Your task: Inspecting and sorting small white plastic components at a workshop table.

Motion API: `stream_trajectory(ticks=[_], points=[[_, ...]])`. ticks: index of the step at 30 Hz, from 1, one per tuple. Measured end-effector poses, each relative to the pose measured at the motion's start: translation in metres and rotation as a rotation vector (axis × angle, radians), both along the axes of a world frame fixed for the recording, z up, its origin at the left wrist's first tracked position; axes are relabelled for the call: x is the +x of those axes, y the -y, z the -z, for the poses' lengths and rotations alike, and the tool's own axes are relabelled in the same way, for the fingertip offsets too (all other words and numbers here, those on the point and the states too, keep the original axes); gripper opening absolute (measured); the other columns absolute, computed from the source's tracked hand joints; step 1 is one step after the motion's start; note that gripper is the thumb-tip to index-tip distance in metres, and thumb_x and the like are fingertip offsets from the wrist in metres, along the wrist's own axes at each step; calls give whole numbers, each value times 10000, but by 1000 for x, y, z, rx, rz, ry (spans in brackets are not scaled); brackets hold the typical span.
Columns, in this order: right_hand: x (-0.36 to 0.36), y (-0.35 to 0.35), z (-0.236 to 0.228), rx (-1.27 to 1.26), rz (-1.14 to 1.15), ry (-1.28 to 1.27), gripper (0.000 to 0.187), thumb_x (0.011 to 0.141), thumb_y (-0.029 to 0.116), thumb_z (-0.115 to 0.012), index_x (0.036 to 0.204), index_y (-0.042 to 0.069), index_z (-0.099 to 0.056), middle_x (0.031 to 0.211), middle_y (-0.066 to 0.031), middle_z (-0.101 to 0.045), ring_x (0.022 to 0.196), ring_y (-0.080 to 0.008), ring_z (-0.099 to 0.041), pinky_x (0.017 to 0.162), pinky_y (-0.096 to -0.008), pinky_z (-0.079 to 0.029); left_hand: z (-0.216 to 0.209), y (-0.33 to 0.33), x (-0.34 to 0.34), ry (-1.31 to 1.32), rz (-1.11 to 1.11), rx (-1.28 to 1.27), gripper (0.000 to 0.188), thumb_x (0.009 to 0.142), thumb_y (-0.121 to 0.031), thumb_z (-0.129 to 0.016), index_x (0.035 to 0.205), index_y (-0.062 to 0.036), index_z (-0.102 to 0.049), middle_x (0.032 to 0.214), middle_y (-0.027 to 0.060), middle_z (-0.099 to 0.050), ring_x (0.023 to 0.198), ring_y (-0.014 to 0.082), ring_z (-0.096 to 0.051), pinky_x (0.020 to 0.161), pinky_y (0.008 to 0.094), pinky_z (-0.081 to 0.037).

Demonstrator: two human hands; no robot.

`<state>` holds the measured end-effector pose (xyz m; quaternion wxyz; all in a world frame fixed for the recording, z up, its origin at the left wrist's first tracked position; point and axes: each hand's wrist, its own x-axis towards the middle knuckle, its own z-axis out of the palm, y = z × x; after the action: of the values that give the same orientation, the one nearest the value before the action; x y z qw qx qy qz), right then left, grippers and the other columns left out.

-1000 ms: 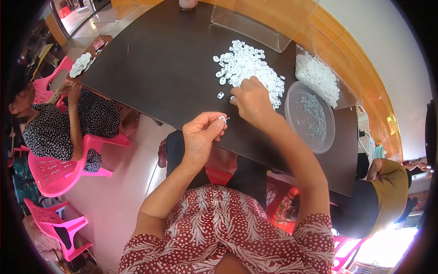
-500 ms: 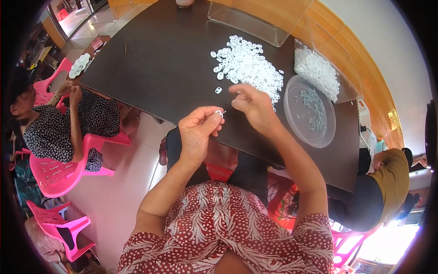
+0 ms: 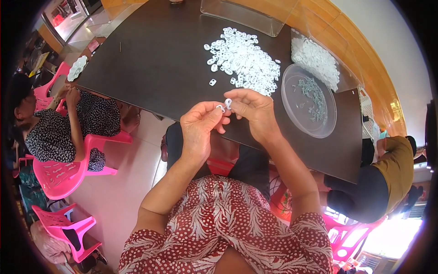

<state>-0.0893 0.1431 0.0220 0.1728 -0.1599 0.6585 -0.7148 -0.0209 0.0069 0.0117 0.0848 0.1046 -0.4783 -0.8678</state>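
Observation:
My left hand (image 3: 199,129) pinches a small white plastic piece (image 3: 221,108) between thumb and fingers, above the table's near edge. Right beside it, my right hand (image 3: 256,114) has a second white oval piece (image 3: 228,102) with a hole in its fingertips. The two pieces are close together; whether they touch is too small to tell. Beyond my hands lies a heap of similar white two-holed pieces (image 3: 246,59), with one loose piece (image 3: 212,82) apart at its near left. To the right, a round clear plastic tray (image 3: 294,119) holds small grey-green pins (image 3: 314,98).
A clear bin with more white parts (image 3: 315,59) stands at the right rear of the dark table (image 3: 150,59). Another clear container (image 3: 246,20) is at the back. A person sits on a pink chair (image 3: 59,176) at left; another person (image 3: 388,182) is at right.
My right hand has moved from near the heap toward my left hand, and a white piece now shows in its fingertips. The left hand keeps its pinch. The whole view has shifted slightly.

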Motion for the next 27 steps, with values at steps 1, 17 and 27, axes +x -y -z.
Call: stream_trajectory(ticks=[1,17,27], points=[[2,2,3,-25,21,13,190,822,17,-601,1006,-16,-636,814,-45,-643,701,-77,-566,605,-202,-425,-1,0,0,0,-1,-2,148,875,-76,-581,948,48,-614,835,122,-653,684,129,-602,555,223,-471],[13,-7,9,-265,1,207,224,818,5,-614,1039,-28,-591,861,-53,-630,731,-88,-558,627,-206,-423,-4,-1,10,1,16,71,157,874,-81,-581,944,59,-599,871,153,-656,707,168,-631,555,246,-495],[12,-9,11,-314,-51,362,215,817,-11,-607,1030,-30,-586,875,-61,-624,730,-96,-550,627,-216,-418,-4,0,14,-43,9,1,160,874,-86,-587,963,44,-610,868,142,-657,679,155,-620,551,243,-484]])
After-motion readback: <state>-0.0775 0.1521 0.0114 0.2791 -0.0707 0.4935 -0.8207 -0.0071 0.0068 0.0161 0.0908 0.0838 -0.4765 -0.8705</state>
